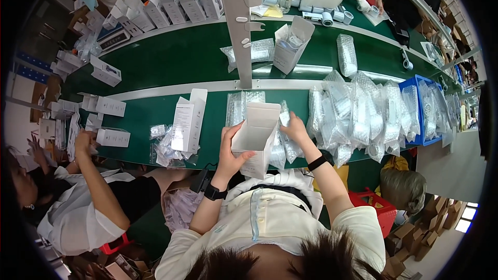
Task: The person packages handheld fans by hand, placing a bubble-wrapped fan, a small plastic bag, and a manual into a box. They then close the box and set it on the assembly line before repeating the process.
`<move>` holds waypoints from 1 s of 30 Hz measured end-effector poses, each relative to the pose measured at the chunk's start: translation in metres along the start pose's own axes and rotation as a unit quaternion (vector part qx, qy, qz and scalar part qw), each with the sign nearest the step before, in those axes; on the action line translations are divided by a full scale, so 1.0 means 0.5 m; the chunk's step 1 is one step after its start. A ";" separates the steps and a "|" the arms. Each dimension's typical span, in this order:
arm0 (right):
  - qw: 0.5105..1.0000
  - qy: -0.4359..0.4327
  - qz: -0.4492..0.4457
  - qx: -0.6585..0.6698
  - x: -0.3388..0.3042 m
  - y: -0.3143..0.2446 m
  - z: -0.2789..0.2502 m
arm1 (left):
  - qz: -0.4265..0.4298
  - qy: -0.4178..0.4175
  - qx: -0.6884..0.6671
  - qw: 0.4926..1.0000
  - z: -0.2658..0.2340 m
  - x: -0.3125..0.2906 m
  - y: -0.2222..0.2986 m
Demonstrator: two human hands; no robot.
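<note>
An open white cardboard box (252,140), its top flap raised, stands tilted in front of me. My left hand (232,148) wraps around its left side with the thumb across the front. The inside that shows looks bare and white. Just right of the box, my right hand (294,128) closes its fingers on a bubble-wrap pouch (286,137) lying on the green table; its fingertips are partly hidden. Behind the box lies another bubble-wrapped package (236,108). A taller white box (188,124) with printed sides stands to the left, beside a pile of small clear bags (167,145).
A heap of bubble-wrapped packages (358,109) fills the right side, next to a blue crate (415,84). A metal post (239,31) rises behind the table. On the conveyor stands an open filled box (290,46). At left, a co-worker's hand (84,142) is near white boxes.
</note>
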State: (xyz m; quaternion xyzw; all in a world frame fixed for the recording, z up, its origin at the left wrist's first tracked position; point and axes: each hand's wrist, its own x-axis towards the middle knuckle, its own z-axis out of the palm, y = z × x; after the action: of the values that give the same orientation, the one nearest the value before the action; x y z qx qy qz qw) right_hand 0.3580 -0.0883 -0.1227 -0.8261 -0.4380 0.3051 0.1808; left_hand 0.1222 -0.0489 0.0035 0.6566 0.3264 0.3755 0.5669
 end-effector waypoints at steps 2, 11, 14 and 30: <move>1.000 -0.014 0.007 0.023 0.000 -0.008 -0.006 | 0.026 0.023 0.016 0.999 0.002 -0.007 -0.020; 0.730 0.264 -0.066 0.627 -0.143 -0.126 -0.275 | -0.089 -0.098 0.037 0.991 0.024 -0.003 -0.001; 0.641 0.275 -0.143 0.702 -0.183 -0.232 -0.314 | -0.124 -0.089 0.088 0.984 0.042 0.014 0.036; 0.854 0.050 -0.518 0.002 -0.189 -0.378 -0.201 | 0.112 0.184 0.243 0.946 -0.032 -0.032 0.033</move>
State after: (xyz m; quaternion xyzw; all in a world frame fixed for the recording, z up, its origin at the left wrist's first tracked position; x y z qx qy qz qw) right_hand 0.2681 -0.0664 0.0921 -0.4932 -0.7922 0.1269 0.3363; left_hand 0.1003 -0.0569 0.0192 0.7262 0.4306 0.4600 0.2750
